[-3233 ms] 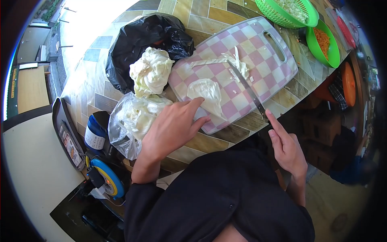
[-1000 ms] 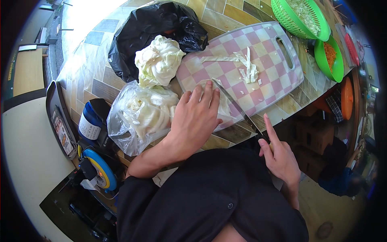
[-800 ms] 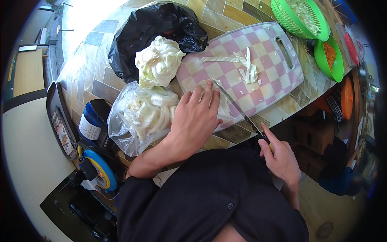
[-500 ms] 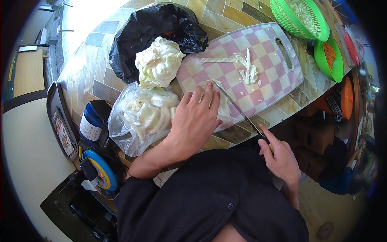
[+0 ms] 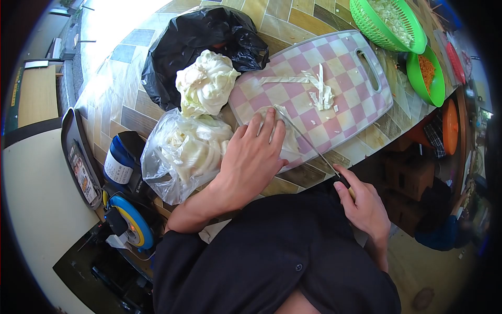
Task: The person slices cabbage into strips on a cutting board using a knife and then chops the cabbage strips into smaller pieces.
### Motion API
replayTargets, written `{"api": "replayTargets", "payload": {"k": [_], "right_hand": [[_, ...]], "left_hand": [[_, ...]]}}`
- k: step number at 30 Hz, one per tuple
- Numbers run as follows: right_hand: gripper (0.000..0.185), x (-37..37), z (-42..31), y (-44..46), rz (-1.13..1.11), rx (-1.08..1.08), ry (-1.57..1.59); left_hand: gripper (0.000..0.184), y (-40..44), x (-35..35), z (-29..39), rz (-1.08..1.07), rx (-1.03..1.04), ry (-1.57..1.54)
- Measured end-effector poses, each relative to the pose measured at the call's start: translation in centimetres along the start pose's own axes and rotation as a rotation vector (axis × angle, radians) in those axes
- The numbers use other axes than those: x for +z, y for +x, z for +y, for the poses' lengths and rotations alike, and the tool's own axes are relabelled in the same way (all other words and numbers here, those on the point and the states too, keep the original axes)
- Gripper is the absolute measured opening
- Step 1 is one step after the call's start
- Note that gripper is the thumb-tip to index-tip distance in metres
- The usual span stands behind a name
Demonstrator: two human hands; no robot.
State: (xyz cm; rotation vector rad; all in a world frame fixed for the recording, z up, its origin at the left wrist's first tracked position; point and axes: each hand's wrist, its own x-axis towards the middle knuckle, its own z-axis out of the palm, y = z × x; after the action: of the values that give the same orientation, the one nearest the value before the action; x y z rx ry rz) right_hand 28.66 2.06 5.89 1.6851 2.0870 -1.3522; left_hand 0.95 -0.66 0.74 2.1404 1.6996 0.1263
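Observation:
My left hand (image 5: 253, 157) lies with fingers spread on a pale cabbage leaf (image 5: 291, 142) at the near left part of the checkered cutting board (image 5: 350, 112). In my right hand (image 5: 363, 201) is the handle of a knife (image 5: 308, 142), whose blade crosses the board's near edge with its tip beside my left fingertips. Thin cabbage strips (image 5: 323, 94) lie on the middle of the board. Left of the board, a cabbage head (image 5: 206, 82) rests against a black plastic bag (image 5: 170, 57), and more cabbage (image 5: 191, 149) sits in a clear bag.
A green basket (image 5: 363, 23) of shredded cabbage and a green bowl (image 5: 438, 91) of orange shreds stand at the upper right. At the left are a blue roll-shaped item (image 5: 116, 166), a dark tray (image 5: 78, 157) and a blue-yellow reel (image 5: 137, 222). An orange lid (image 5: 451, 125) is farther right.
My left hand has moved forward and flattened over the leaf. The knife has swung left, from the strips to beside my left fingers, and my right hand has closed more around its handle.

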Motion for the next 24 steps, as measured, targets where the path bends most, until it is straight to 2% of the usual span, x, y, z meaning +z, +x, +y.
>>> {"api": "replayTargets", "payload": {"k": [8,11,24], "right_hand": [[0.038,-0.36,-0.35,0.09,-0.002,0.005,-0.038],[0.035,0.13,0.14,0.00,0.070,-0.062,-0.019],[0.031,-0.75,-0.24,-0.45,0.079,0.010,-0.055]], "left_hand": [[0.076,-0.17,0.35,0.31,0.047,-0.024,-0.108],[0.076,-0.07,0.47,0.48,0.016,0.000,-0.010],[0.075,0.00,0.38,0.42,0.035,0.017,0.070]]}}
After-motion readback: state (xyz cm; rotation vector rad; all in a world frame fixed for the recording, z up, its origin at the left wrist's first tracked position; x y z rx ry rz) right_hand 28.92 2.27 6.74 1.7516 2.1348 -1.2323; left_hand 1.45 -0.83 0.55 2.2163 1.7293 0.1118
